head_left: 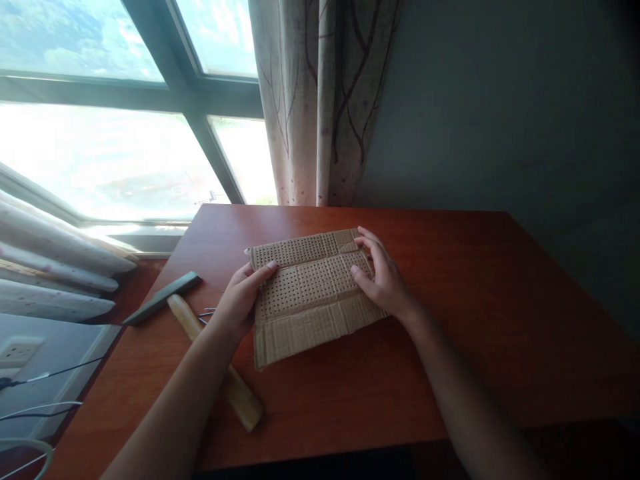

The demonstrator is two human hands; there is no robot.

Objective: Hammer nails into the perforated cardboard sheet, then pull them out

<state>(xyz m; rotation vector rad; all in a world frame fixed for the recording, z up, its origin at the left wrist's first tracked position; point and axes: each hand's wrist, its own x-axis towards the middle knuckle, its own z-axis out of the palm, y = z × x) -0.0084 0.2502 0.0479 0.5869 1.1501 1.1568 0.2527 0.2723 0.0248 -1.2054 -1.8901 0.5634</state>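
Note:
A flat piece of brown cardboard point(310, 293), punched with rows of small holes, lies on the red-brown wooden table point(475, 300). My left hand point(240, 300) grips its left edge, thumb on top. My right hand point(383, 277) rests on its right side, fingers curled around the far right corner. Both hands hold the cardboard down flat on the table.
A hammer with a dark metal head point(163, 298) and a pale wooden handle point(220, 370) lies left of the cardboard, under my left forearm. A few nails point(206, 315) lie beside it. A window, a patterned curtain point(320, 100) and a wall socket point(20, 350) surround the table.

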